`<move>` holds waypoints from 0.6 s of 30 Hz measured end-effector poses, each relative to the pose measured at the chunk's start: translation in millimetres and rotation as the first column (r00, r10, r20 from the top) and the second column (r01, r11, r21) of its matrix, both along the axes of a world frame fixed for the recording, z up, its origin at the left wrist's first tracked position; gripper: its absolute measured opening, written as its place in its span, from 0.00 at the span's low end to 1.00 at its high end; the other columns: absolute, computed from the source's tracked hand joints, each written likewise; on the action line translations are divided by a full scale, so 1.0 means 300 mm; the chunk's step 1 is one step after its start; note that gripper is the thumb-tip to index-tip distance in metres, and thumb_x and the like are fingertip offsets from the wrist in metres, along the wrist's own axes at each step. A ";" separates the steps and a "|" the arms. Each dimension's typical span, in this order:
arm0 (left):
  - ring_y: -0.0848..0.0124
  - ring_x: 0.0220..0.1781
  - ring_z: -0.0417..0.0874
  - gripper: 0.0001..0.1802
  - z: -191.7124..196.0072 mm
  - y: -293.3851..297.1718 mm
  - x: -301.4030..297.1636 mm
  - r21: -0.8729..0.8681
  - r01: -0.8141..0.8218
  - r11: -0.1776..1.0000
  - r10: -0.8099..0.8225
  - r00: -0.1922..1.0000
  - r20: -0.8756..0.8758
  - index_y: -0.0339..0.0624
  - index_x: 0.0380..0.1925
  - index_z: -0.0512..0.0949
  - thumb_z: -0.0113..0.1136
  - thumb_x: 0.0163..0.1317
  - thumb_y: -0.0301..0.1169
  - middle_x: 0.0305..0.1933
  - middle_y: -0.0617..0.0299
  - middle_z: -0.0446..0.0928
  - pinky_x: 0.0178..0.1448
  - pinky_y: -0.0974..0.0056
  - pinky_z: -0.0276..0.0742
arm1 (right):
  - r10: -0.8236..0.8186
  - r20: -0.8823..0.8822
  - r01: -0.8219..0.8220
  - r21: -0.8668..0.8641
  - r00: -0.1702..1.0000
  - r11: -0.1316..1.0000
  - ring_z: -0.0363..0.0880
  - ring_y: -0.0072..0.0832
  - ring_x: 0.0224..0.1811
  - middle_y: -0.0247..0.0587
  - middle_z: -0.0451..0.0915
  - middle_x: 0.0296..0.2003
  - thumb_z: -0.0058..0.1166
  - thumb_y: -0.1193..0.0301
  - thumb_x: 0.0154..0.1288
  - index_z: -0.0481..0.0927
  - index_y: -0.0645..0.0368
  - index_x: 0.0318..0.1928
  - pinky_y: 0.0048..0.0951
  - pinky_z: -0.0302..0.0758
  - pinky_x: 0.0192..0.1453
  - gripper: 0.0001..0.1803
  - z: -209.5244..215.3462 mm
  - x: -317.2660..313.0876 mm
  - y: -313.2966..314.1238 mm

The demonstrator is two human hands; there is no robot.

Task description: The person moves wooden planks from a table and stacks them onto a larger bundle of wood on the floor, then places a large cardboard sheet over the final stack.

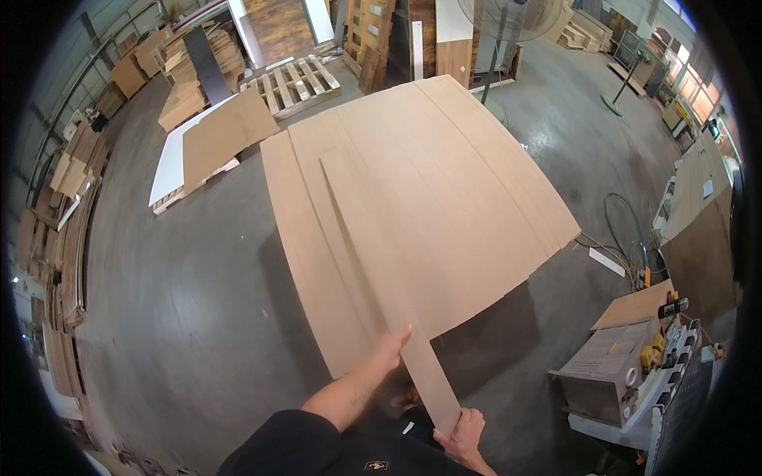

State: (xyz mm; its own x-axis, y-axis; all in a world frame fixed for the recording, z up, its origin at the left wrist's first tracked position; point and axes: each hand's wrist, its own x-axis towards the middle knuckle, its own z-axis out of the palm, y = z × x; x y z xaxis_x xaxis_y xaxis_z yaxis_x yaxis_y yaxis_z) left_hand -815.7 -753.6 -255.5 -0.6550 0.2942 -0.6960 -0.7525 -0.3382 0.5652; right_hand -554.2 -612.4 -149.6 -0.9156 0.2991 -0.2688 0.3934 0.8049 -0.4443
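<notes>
Several long, light-brown veneer sheets (429, 198) lie side by side, forming a broad surface in front of me. One narrow strip (373, 262) sticks out past the near edge toward me. My left hand (390, 349) rests on the left edge of that strip, fingers pressed flat against it. My right hand (463, 432) grips the strip's near end from below, thumb and fingers around its corner. Both dark-sleeved forearms come in from the lower edge.
Grey concrete floor (198, 301) lies to the left. A wooden pallet (294, 83) and stacked boards (190, 79) stand at the back left. A brown panel on a white board (214, 143) lies nearby. A cluttered work cart (635, 373) and cables (623, 230) are on the right.
</notes>
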 end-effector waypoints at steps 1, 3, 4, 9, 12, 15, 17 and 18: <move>0.63 0.58 0.75 0.23 0.007 0.011 0.043 0.018 -0.022 1.000 0.021 0.999 0.040 0.36 0.56 0.73 0.63 0.64 0.37 0.56 0.57 0.75 0.60 0.52 0.73 | 0.006 0.014 -0.006 0.014 1.000 1.000 0.67 0.49 0.50 0.54 0.70 0.44 0.72 0.56 0.34 0.69 0.66 0.48 0.46 0.65 0.53 0.41 0.029 0.026 0.008; 0.62 0.62 0.72 0.23 -0.002 0.019 0.125 0.041 -0.054 0.998 0.048 0.990 0.129 0.39 0.58 0.72 0.63 0.64 0.33 0.60 0.58 0.73 0.63 0.49 0.71 | 0.023 0.031 -0.024 0.033 0.999 0.999 0.66 0.49 0.50 0.54 0.70 0.44 0.72 0.57 0.34 0.69 0.66 0.49 0.46 0.65 0.54 0.42 0.059 0.070 0.023; 0.62 0.61 0.73 0.23 -0.024 0.021 0.156 0.018 -0.058 0.998 0.055 0.988 0.145 0.37 0.57 0.73 0.63 0.64 0.33 0.59 0.57 0.74 0.62 0.49 0.72 | 0.041 0.031 -0.042 0.041 0.999 0.998 0.66 0.49 0.50 0.54 0.70 0.44 0.72 0.58 0.34 0.69 0.66 0.49 0.46 0.65 0.54 0.42 0.065 0.090 0.036; 0.59 0.55 0.78 0.19 -0.076 -0.056 0.157 -0.025 -0.088 0.996 0.091 0.973 0.213 0.33 0.52 0.75 0.62 0.63 0.30 0.54 0.54 0.77 0.58 0.50 0.77 | 0.067 -0.025 -0.066 0.020 0.997 0.998 0.68 0.50 0.48 0.54 0.70 0.43 0.73 0.58 0.33 0.69 0.66 0.48 0.47 0.66 0.51 0.41 -0.014 0.126 0.047; 0.58 0.51 0.80 0.17 -0.079 -0.146 0.086 -0.066 -0.138 0.988 0.149 0.969 0.199 0.32 0.50 0.75 0.61 0.63 0.29 0.51 0.52 0.78 0.55 0.50 0.79 | 0.088 -0.157 -0.090 -0.007 0.984 0.996 0.69 0.50 0.45 0.54 0.72 0.40 0.72 0.58 0.34 0.71 0.65 0.44 0.47 0.67 0.46 0.37 -0.033 0.063 -0.025; 0.58 0.53 0.79 0.17 -0.084 -0.273 -0.009 -0.028 -0.169 0.985 0.170 0.959 0.225 0.32 0.50 0.74 0.60 0.63 0.28 0.51 0.52 0.78 0.56 0.49 0.78 | 0.103 -0.156 -0.112 -0.044 0.982 0.993 0.69 0.50 0.45 0.54 0.72 0.40 0.72 0.57 0.34 0.71 0.65 0.44 0.47 0.68 0.47 0.37 -0.030 -0.041 -0.128; 0.57 0.54 0.78 0.18 -0.066 -0.334 -0.069 -0.012 -0.178 0.984 0.177 0.962 0.208 0.31 0.51 0.73 0.61 0.63 0.28 0.52 0.52 0.77 0.57 0.49 0.78 | 0.102 -0.085 -0.107 -0.059 0.991 0.993 0.69 0.51 0.45 0.54 0.72 0.41 0.72 0.56 0.35 0.72 0.65 0.44 0.47 0.68 0.48 0.38 -0.040 -0.114 -0.198; 0.57 0.56 0.77 0.19 -0.008 -0.345 -0.108 -0.030 -0.164 0.986 0.167 0.971 0.172 0.31 0.52 0.72 0.61 0.63 0.28 0.53 0.52 0.76 0.58 0.48 0.78 | 0.105 -0.103 -0.110 -0.040 0.989 0.993 0.69 0.50 0.45 0.54 0.72 0.41 0.72 0.55 0.36 0.72 0.65 0.44 0.47 0.68 0.49 0.38 -0.051 -0.144 -0.232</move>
State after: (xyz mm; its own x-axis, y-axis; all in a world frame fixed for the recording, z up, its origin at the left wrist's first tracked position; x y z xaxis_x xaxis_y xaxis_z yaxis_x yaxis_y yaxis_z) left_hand -848.2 -857.1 -257.9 -0.5626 0.1802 -0.8069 -0.7737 -0.4586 0.4370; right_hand -597.4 -682.0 -164.7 -0.9649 0.1869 -0.1846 0.2569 0.8182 -0.5144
